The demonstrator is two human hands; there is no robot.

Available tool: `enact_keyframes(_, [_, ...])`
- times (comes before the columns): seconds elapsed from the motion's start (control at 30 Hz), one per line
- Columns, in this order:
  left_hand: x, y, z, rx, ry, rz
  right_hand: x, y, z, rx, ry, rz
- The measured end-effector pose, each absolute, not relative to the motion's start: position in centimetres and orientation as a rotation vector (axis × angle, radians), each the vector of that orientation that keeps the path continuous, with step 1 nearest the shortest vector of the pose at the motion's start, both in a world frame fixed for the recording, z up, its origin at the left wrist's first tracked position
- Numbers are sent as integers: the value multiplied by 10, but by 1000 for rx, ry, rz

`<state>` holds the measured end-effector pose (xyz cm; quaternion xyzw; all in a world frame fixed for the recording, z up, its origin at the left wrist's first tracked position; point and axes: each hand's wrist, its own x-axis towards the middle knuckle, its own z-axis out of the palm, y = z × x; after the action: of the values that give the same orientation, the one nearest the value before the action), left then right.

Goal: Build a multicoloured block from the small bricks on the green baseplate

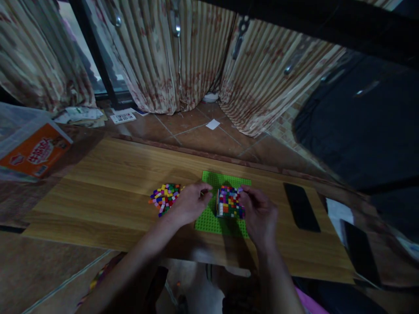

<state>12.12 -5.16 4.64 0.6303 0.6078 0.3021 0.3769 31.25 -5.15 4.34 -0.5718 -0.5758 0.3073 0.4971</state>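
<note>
Best brace brick block just left of right hand, press evenly; left hand apart, can't tell either hand's grip.

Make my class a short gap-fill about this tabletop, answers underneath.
1. The multicoloured block of small bricks shows against a ____ studded baseplate.
2. In the picture, loose multicoloured bricks lie to the ____ of the baseplate.
3. Nearer the black rectangular object on the wooden table is the person's ____ hand.
Answers: green; left; right.
</note>
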Motion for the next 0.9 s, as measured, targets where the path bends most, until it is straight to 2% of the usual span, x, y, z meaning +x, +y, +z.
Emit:
enact_keyframes(0.4, [135,-56,43,1688,1494,768,299,-55,38,-1392,-1954,442])
enact_keyframes(0.9, [145,-57,45,1677,1539,754,294,-57,38,-1437,-1910,328])
